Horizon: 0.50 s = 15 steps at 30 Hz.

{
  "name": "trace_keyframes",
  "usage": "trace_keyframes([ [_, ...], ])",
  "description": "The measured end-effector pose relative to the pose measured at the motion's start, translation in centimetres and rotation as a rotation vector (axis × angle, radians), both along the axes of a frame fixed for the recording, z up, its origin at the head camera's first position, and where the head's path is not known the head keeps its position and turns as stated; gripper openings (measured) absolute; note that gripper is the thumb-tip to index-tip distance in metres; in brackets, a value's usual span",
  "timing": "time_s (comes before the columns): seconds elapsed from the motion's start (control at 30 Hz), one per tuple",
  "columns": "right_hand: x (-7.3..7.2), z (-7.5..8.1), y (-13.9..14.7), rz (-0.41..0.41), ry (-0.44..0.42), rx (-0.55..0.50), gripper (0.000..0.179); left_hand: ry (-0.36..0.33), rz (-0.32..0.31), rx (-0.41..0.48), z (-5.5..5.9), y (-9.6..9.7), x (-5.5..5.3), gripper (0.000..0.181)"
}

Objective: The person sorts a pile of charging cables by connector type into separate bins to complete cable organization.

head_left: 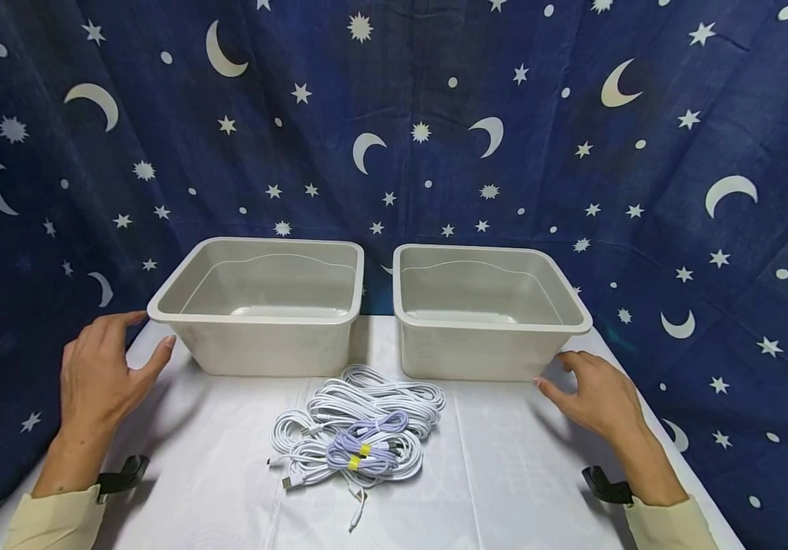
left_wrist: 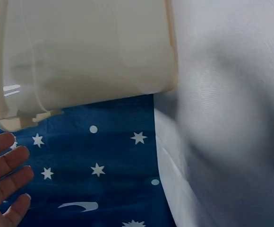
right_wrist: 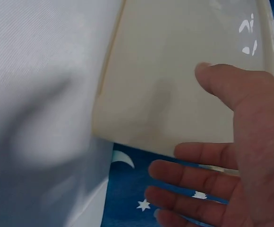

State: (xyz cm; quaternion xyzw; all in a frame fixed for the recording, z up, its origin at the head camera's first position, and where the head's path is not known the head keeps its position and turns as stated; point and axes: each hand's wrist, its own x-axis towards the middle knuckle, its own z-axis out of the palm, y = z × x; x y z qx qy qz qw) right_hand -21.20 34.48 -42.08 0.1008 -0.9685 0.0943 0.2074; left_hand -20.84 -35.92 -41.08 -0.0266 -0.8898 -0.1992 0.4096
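Two light grey plastic bins stand side by side in the head view, the left bin and the right bin, with nothing seen inside. My left hand is at the outer left corner of the left bin, fingers spread and holding nothing. Beside the lower right corner of the right bin is my right hand, thumb and fingers apart. Whether either hand touches its bin I cannot tell. Between the hands lies a pile of coiled white cables, topped by a lavender cable with yellow ties.
A white cloth covers the table. Behind and along both sides hangs a dark blue curtain with moons and stars. A narrow gap separates the two bins. Black straps go round the wrists.
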Motion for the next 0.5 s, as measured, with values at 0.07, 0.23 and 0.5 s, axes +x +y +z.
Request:
trace_keyframes([
  [0.07,0.2,0.2,-0.3,0.008,-0.006,-0.003,0.055,0.012,-0.005,-0.002,0.2,0.1,0.1,0.063],
  [0.23,0.6,0.9,-1.0,0.024,-0.031,-0.017,0.053,0.068,-0.022,-0.016,0.7,0.5,0.2,0.064],
  [0.5,1.1,1.6,-2.2,0.059,-0.063,-0.010,0.050,0.099,-0.052,-0.036,1.4,1.3,0.2,0.061],
])
